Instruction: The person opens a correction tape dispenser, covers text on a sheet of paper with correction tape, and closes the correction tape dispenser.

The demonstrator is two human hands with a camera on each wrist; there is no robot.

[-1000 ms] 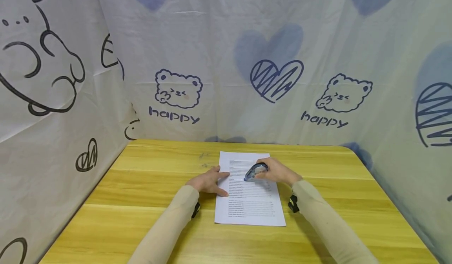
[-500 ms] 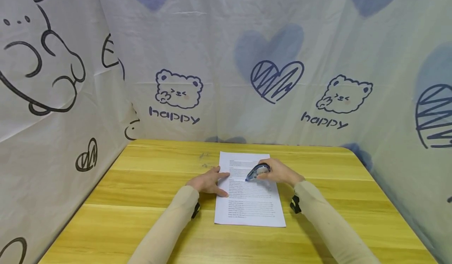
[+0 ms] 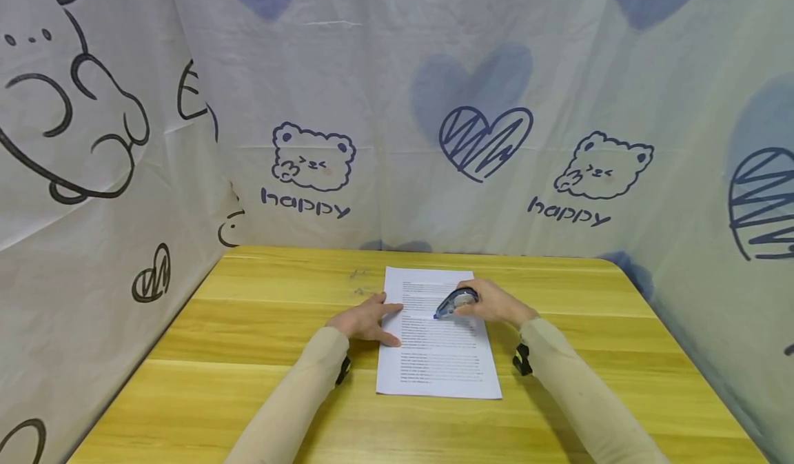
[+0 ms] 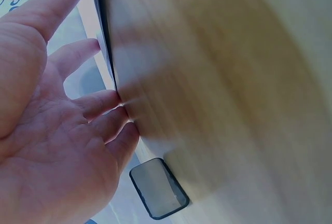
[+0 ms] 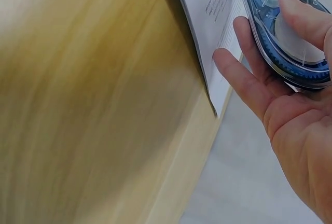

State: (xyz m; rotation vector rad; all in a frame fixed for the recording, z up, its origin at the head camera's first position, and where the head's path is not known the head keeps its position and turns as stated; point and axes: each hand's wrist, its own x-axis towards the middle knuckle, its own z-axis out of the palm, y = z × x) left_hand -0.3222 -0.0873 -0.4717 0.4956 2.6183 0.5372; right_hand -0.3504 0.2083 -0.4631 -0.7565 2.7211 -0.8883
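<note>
A printed sheet of paper (image 3: 437, 374) lies on the yellow wooden table, rows of text facing up. My left hand (image 3: 366, 318) rests on its left edge with fingers spread; in the left wrist view this hand (image 4: 62, 115) has its fingertips at the paper's edge. My right hand (image 3: 496, 303) grips a blue, see-through correction tape dispenser (image 3: 448, 303) between thumb and fingers. The dispenser's tip meets the text at the sheet's upper middle. Seen from the right wrist, the thumb lies across the clear casing of the correction tape (image 5: 290, 37), and two fingertips reach toward the sheet.
The wooden table (image 3: 248, 395) has faint marks left of the sheet. White cloth (image 3: 397, 105) printed with hearts and bears hangs around the back and sides. A dark-rimmed rectangular piece (image 4: 159, 189) shows low in the left wrist view.
My right hand has slid a little to the right with the correction tape, its tip moving along the text. The left hand and the sheet have stayed in place.
</note>
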